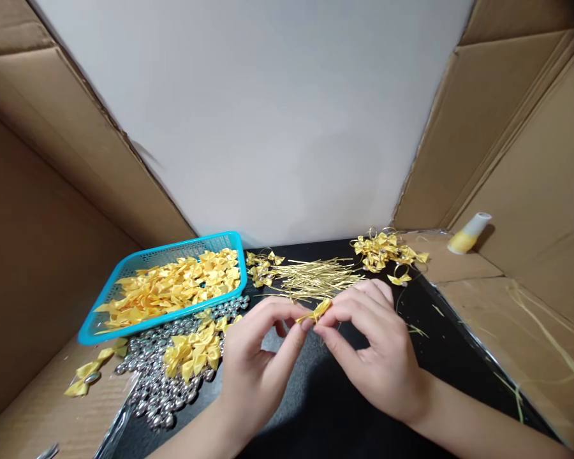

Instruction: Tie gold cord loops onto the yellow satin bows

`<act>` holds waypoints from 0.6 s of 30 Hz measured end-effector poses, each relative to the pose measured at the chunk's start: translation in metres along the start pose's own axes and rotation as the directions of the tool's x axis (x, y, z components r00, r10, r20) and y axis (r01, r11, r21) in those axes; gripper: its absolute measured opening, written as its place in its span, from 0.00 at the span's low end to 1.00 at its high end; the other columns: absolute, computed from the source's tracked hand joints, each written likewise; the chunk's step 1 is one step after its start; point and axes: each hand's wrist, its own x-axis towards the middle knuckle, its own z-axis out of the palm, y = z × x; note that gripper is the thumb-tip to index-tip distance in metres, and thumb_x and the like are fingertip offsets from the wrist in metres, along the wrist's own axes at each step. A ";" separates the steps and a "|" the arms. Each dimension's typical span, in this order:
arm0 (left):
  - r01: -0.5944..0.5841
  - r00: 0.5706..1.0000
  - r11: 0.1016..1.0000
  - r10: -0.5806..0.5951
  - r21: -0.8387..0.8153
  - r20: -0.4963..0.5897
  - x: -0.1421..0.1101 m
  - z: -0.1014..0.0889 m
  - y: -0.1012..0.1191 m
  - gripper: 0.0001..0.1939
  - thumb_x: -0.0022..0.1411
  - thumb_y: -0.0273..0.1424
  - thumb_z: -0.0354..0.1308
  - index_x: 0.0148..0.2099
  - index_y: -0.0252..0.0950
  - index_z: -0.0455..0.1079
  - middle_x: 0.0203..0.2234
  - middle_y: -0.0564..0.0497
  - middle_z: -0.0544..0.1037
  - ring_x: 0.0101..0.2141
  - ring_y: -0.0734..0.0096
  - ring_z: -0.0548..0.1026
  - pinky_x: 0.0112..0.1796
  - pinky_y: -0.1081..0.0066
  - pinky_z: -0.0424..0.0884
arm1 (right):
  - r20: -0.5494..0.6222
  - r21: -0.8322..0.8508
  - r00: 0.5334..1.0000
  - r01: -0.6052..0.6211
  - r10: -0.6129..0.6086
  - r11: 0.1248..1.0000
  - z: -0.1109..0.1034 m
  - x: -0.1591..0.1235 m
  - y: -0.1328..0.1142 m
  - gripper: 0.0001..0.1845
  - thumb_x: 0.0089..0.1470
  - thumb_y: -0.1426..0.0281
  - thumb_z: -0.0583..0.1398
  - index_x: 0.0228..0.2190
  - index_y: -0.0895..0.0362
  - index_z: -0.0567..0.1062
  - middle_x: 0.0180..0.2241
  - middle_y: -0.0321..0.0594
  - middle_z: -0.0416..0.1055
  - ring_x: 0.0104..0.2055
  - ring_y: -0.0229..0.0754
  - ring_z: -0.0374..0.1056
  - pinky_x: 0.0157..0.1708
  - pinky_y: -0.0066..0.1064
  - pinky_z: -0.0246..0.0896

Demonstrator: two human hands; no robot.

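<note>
Between my two hands, above the black table surface, is a small yellow ribbon bow (322,310). My left hand (263,357) pinches its left side between thumb and forefinger. On the other side, my right hand (370,344) grips the bow with thumb and fingertips. Whether a tie or bead is in the fingers as well is hidden. Just beyond the hands lies a loose heap of gold twist ties (320,275). Left of my left hand, a pile of yellow bows (196,349) rests on many silver beads (157,389).
A blue basket (88,328) full of yellow bows stands at the back left. Finished-looking bows with gold ties (382,250) lie at the back right, with a smaller group (264,268) beside the basket. A white-and-yellow cone (469,233) stands on cardboard at right. Cardboard walls (521,121) flank both sides.
</note>
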 end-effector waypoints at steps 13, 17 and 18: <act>0.053 0.998 0.999 -0.053 0.009 -0.015 0.001 -0.001 0.000 0.05 0.59 0.23 0.61 0.34 0.38 0.73 0.27 0.53 0.77 0.29 0.71 0.74 0.30 0.74 0.70 | -0.053 -0.008 0.997 0.053 -0.054 0.999 -0.002 0.003 0.002 0.06 0.51 0.75 0.63 0.27 0.55 0.70 0.24 0.34 0.70 0.30 0.40 0.65 0.36 0.37 0.53; 0.033 0.999 0.999 -0.033 0.015 0.002 0.000 -0.002 0.001 0.05 0.59 0.23 0.61 0.33 0.39 0.72 0.26 0.53 0.78 0.29 0.71 0.75 0.30 0.74 0.70 | -0.071 -0.030 0.996 0.043 -0.045 0.999 -0.004 0.004 0.000 0.07 0.47 0.74 0.66 0.27 0.55 0.72 0.25 0.34 0.72 0.30 0.41 0.66 0.36 0.38 0.54; 0.018 1.000 1.000 -0.018 0.022 0.010 0.000 -0.002 0.001 0.05 0.59 0.22 0.61 0.34 0.39 0.72 0.26 0.54 0.78 0.29 0.72 0.75 0.31 0.74 0.70 | -0.066 -0.040 0.997 0.045 -0.047 0.998 -0.004 0.004 0.000 0.07 0.48 0.74 0.66 0.27 0.55 0.73 0.25 0.34 0.73 0.30 0.41 0.66 0.36 0.38 0.54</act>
